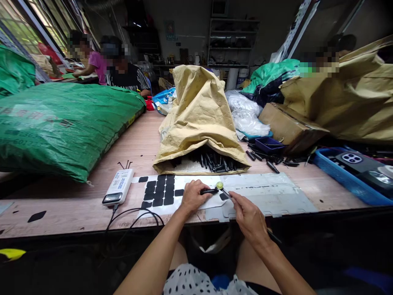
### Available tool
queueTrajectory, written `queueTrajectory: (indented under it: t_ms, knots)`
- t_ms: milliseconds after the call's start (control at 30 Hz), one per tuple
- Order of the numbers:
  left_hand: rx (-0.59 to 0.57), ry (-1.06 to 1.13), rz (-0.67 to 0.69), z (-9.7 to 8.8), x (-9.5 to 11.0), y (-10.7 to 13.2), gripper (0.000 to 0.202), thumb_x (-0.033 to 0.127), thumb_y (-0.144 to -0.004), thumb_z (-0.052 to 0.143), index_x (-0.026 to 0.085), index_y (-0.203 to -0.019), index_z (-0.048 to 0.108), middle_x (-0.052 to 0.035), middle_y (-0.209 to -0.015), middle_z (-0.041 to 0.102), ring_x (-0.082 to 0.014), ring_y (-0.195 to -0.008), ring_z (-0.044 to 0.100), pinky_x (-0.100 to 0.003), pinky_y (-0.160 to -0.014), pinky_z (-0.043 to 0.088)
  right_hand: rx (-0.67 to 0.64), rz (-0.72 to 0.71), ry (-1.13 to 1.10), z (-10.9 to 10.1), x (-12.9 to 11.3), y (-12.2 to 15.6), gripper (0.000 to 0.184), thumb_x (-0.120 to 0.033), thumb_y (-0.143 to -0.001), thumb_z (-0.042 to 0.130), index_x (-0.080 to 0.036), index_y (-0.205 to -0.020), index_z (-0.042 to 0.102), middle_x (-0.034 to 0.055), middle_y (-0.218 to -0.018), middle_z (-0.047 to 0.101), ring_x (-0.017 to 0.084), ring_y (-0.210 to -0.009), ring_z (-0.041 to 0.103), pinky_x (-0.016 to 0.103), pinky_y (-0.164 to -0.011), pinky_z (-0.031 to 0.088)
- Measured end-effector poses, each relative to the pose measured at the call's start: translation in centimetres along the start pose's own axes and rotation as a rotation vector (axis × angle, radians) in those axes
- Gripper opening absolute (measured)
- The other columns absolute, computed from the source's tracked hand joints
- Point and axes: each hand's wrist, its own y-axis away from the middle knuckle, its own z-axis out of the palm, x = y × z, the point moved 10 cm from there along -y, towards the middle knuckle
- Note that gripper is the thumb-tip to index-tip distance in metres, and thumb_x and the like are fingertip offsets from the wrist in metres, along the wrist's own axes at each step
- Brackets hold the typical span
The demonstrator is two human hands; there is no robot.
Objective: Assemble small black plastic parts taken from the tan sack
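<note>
My left hand [195, 197] is closed around a black pen-like tube [209, 191], which lies low over the white sheet and points right. In my right hand [250, 215] is a small hammer with a metal shaft [226, 193] and a round yellow-green head [219, 185]. That head is at the tube's right end; whether they touch I cannot tell. Below both hands lies a white sheet [184, 205] with rows of black rounded-square stickers [159, 190] on its left part. Just behind, a tan sack [199, 110] opens toward me, with many black tubes [215, 162] inside its mouth.
A white power bank [118, 186] with a black cable stands at left, near a large green sack [61, 123]. At right are loose black tubes [272, 167], a small dark blue tray [269, 144], a cardboard box [291, 127] and a blue basket [346, 180]. Other people sit farther back.
</note>
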Motion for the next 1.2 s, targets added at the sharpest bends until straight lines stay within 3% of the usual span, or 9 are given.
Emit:
queueTrajectory:
  t_ms: [100, 233, 400, 700, 833, 933, 1067, 1133, 1200]
  knots:
    - [-0.011, 0.005, 0.010, 0.0, 0.0, 0.0, 0.016, 0.037, -0.084, 0.073, 0.028, -0.097, 0.078, 0.0003, -0.090, 0.070, -0.0209, -0.095, 0.058, -0.036, -0.087, 0.036, 0.058, 0.082, 0.000, -2.0, 2.6, -1.0, 0.037, -0.039, -0.102, 0.044, -0.027, -0.127, 0.068, 0.0041, -0.119, 0.073, 0.022, -0.099, 0.070, 0.033, -0.085, 0.054]
    - [-0.065, 0.007, 0.020, 0.3, -0.1, -0.1, 0.021, 0.042, -0.093, 0.062, 0.029, -0.102, 0.077, 0.0007, -0.094, 0.070, -0.0205, -0.097, 0.057, -0.037, -0.088, 0.035, 0.179, 0.148, 0.254, -5.6, 7.3, -3.2, 0.032, -0.036, -0.099, 0.050, -0.024, -0.120, 0.072, 0.0060, -0.114, 0.074, 0.025, -0.099, 0.066, 0.035, -0.083, 0.048]
    - [-0.086, 0.000, 0.021, 0.4, -0.1, -0.1, 0.030, 0.043, -0.101, 0.049, 0.028, -0.100, 0.076, 0.0009, -0.093, 0.068, -0.0192, -0.095, 0.055, -0.036, -0.086, 0.033, 0.137, 0.134, 0.541, -5.9, 12.1, -5.4, 0.025, -0.029, -0.099, 0.054, -0.022, -0.114, 0.073, 0.0065, -0.097, 0.073, 0.022, -0.086, 0.058, 0.032, -0.074, 0.038]
    - [-0.081, -0.029, 0.021, 0.4, -0.1, 0.0, 0.033, 0.042, -0.102, 0.045, 0.026, -0.097, 0.074, 0.0005, -0.092, 0.068, -0.0192, -0.094, 0.055, -0.036, -0.085, 0.034, 0.265, 0.109, 0.608, -5.1, 12.6, -5.7, 0.018, -0.027, -0.096, 0.061, -0.024, -0.109, 0.073, 0.0068, -0.100, 0.063, 0.021, -0.089, 0.047, 0.033, -0.070, 0.024]
    - [-0.084, -0.020, 0.017, 0.3, 0.0, -0.2, 0.031, 0.043, -0.100, 0.048, 0.027, -0.097, 0.075, 0.0000, -0.092, 0.068, -0.0201, -0.094, 0.056, -0.036, -0.087, 0.036, 0.240, 0.114, 0.601, -4.8, 12.9, -5.8, 0.019, -0.026, -0.096, 0.060, -0.024, -0.111, 0.072, 0.0061, -0.096, 0.063, 0.021, -0.089, 0.046, 0.033, -0.071, 0.023]
    - [-0.064, 0.049, 0.015, -0.7, 1.1, 0.1, 0.027, 0.042, -0.097, 0.053, 0.026, -0.098, 0.074, -0.0010, -0.095, 0.069, -0.0211, -0.096, 0.057, -0.036, -0.089, 0.038, 0.225, 0.123, 0.584, -4.7, 13.1, -5.8, 0.020, -0.027, -0.097, 0.058, -0.024, -0.111, 0.071, 0.0061, -0.096, 0.061, 0.021, -0.088, 0.045, 0.033, -0.071, 0.023]
    - [-0.084, 0.253, 0.044, -2.1, 4.8, 3.3, 0.025, 0.041, -0.096, 0.054, 0.024, -0.107, 0.069, -0.0023, -0.105, 0.071, -0.0208, -0.098, 0.060, -0.032, -0.088, 0.042, 0.246, 0.134, 0.572, -4.9, 13.2, -5.7, 0.019, -0.029, -0.097, 0.057, -0.024, -0.109, 0.071, 0.0059, -0.097, 0.061, 0.021, -0.089, 0.045, 0.033, -0.072, 0.023]
    - [-0.193, 0.274, 0.066, -0.8, 6.8, 6.5, 0.023, 0.042, -0.096, 0.056, 0.027, -0.109, 0.069, -0.0008, -0.105, 0.072, -0.0204, -0.097, 0.061, -0.031, -0.087, 0.042, 0.252, 0.138, 0.572, -4.9, 13.1, -5.7, 0.020, -0.030, -0.097, 0.057, -0.024, -0.109, 0.071, 0.0062, -0.098, 0.061, 0.021, -0.090, 0.046, 0.033, -0.072, 0.023]
    - [-0.329, 0.245, 0.069, 2.0, 7.7, 10.1, 0.021, 0.042, -0.095, 0.058, 0.029, -0.106, 0.070, 0.0015, -0.100, 0.073, -0.0197, -0.094, 0.062, -0.030, -0.087, 0.041, 0.251, 0.140, 0.574, -4.9, 13.1, -5.7, 0.020, -0.030, -0.097, 0.056, -0.023, -0.108, 0.072, 0.0065, -0.099, 0.062, 0.022, -0.090, 0.046, 0.033, -0.072, 0.023]
